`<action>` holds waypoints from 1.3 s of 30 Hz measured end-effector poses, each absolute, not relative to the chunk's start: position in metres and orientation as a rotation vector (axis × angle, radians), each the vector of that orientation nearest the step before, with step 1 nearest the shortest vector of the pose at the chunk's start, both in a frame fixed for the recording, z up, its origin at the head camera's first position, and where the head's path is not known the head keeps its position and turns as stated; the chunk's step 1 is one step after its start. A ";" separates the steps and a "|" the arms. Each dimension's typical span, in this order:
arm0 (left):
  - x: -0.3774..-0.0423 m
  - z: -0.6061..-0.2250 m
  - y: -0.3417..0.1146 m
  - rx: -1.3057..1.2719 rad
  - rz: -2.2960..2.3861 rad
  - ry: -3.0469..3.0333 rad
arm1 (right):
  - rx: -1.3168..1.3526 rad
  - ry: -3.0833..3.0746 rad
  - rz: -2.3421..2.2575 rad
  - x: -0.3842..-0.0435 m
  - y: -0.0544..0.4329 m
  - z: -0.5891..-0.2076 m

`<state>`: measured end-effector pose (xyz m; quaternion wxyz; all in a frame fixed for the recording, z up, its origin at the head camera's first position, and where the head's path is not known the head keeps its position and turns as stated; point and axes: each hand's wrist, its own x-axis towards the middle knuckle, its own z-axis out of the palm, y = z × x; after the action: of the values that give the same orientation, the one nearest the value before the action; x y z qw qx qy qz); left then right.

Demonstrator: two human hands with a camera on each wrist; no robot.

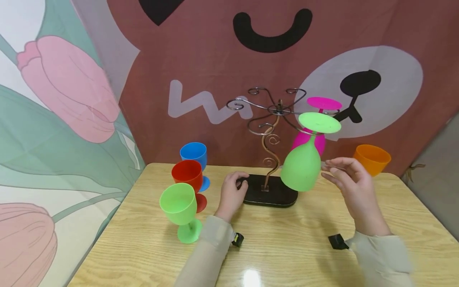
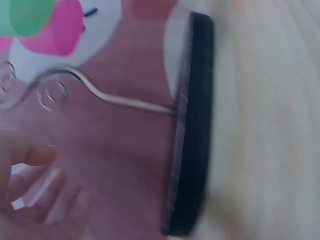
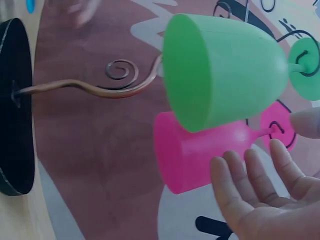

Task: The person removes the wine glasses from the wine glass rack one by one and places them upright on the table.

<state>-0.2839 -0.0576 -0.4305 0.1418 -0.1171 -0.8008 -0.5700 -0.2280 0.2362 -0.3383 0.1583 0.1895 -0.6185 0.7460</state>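
Note:
A light green goblet (image 1: 302, 169) hangs upside down by its foot from a curled arm of a metal glass rack. Behind it a pink goblet (image 3: 200, 150) hangs the same way. My right hand (image 1: 353, 187) is just right of the green bowl, fingers spread and relaxed, with nothing held. In the right wrist view its fingertips overlap the pink goblet. The left hand (image 1: 233, 195) is by the left end of the rack's black base (image 1: 270, 198); in the left wrist view its loosely bent fingers (image 2: 37, 155) show apart from the base (image 2: 192, 130).
On the left of the wooden table (image 1: 279, 247) stand upright a green goblet (image 1: 178, 205), a red goblet (image 1: 187, 175) and a blue goblet (image 1: 193, 154). An orange goblet (image 1: 372, 158) is at the back right, partly behind my right hand. Printed cloth (image 1: 201, 52) hangs behind the table.

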 end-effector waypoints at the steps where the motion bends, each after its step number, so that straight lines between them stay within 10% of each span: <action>1: -0.282 -0.426 -0.055 -0.365 -1.662 -2.255 | 0.553 -1.768 2.112 -0.229 0.235 -0.340; 18: -0.247 -0.379 -0.008 -0.936 -1.509 -1.938 | 0.556 -1.999 1.840 -0.230 0.221 -0.343; 39: -0.248 -0.381 0.003 -0.986 -1.541 -1.939 | 0.547 -2.029 1.830 -0.227 0.216 -0.347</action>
<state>-0.2476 0.0028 -0.3806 0.2356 -0.3596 -0.7068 -0.5618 -0.2271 0.2164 -0.3475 0.1768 0.1933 -0.7167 0.6463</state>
